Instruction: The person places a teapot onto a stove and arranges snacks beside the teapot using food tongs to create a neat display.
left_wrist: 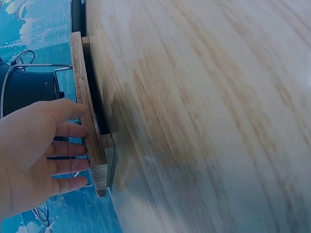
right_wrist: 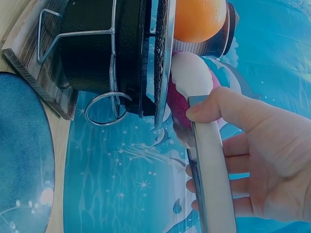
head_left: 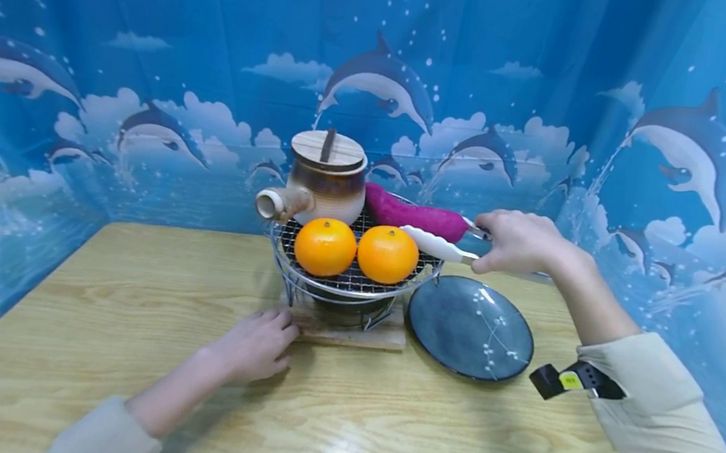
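Observation:
My right hand (head_left: 519,240) holds a pair of tongs (right_wrist: 211,160) with white tips, thumb on one arm and fingers on the other. Their tips lie about a purple sweet potato (head_left: 414,214) on the wire grill rack (head_left: 356,285); whether they grip it firmly I cannot tell. Two oranges (head_left: 325,247) sit at the front of the rack. Behind them stands a clay teapot (head_left: 333,193) with a wooden lid and side handle. My left hand (head_left: 258,345) touches the wooden base board (left_wrist: 87,111) under the stove, its fingers against the near left edge.
A dark blue plate (head_left: 469,328) lies on the wooden table (head_left: 160,293), right of the stove. The black stove body (right_wrist: 102,43) stands on the board inside a wire frame with a ring handle (right_wrist: 106,109). A dolphin-print curtain (head_left: 221,53) hangs around the back and sides.

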A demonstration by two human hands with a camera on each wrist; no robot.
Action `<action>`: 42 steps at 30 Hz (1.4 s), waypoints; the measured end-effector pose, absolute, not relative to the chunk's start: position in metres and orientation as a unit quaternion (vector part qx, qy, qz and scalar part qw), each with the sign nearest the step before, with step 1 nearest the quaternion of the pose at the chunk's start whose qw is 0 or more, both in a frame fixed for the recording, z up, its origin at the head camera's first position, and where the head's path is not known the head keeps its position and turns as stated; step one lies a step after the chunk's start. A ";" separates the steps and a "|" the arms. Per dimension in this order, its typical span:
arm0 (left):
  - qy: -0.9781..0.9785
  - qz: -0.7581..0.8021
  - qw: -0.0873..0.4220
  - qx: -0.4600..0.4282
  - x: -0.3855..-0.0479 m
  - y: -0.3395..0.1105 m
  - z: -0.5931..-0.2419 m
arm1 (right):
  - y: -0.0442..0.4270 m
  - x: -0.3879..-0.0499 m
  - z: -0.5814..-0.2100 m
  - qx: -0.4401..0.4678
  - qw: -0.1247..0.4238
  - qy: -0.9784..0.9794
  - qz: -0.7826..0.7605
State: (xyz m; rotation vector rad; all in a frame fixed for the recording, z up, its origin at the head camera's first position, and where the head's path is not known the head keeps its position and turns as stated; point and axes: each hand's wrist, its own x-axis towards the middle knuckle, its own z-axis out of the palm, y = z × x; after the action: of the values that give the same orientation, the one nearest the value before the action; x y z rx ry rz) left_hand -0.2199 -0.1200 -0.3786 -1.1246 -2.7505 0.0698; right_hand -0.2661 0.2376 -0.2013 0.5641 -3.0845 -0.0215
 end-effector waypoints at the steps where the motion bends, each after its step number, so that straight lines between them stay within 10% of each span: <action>1: -0.922 0.023 0.085 -0.377 -0.220 -0.120 -0.379 | 0.237 -0.266 -0.202 0.180 0.003 -0.984 -0.006; 42: -0.922 0.022 0.085 -0.376 -0.220 -0.121 -0.379 | 0.258 -0.250 -0.203 0.175 0.009 -0.984 0.027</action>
State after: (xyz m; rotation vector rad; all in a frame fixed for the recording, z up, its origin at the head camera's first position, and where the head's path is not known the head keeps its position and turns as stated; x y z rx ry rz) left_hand -0.2196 -0.1205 -0.3790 -1.1225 -2.7501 0.0654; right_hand -0.2498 0.2578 -0.2025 0.5453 -3.0740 0.0835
